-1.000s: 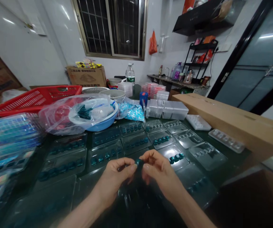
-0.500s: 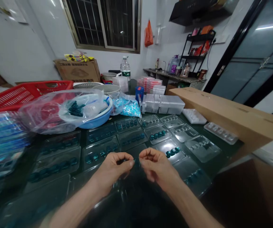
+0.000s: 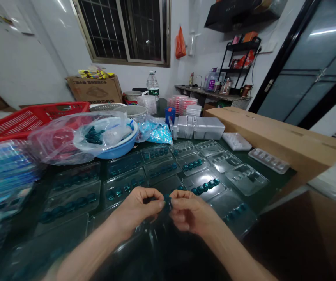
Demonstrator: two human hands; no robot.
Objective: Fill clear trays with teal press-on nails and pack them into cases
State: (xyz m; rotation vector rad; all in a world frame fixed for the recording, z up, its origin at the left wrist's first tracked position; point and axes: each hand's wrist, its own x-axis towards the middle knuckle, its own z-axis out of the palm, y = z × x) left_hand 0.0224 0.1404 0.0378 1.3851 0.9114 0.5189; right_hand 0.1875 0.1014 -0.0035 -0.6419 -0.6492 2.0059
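A small dark teal piece (image 3: 167, 200), too small to name, sits between the fingertips of both hands. My left hand (image 3: 138, 207) pinches it from one side, thumb against forefinger. From the other side my right hand (image 3: 190, 208) is closed on it in a similar pinch. Around the hands lie clear plastic trays (image 3: 248, 187) in rows. Many of them hold a line of shiny teal pieces (image 3: 205, 186) in their moulded slots. My forearms and hands hide parts of the nearest trays.
At the left are stacked blue packages (image 3: 7, 168), a red basket (image 3: 36, 119) and a blue basin (image 3: 121, 148) wrapped in clear plastic. Behind the trays stand a bag of blue bits (image 3: 160, 134) and clear plastic boxes (image 3: 209, 128). A large cardboard box (image 3: 273, 130) borders the right side.
My hands have come together from a small gap, and the teal piece now shows between both sets of fingertips. The view has shifted slightly.
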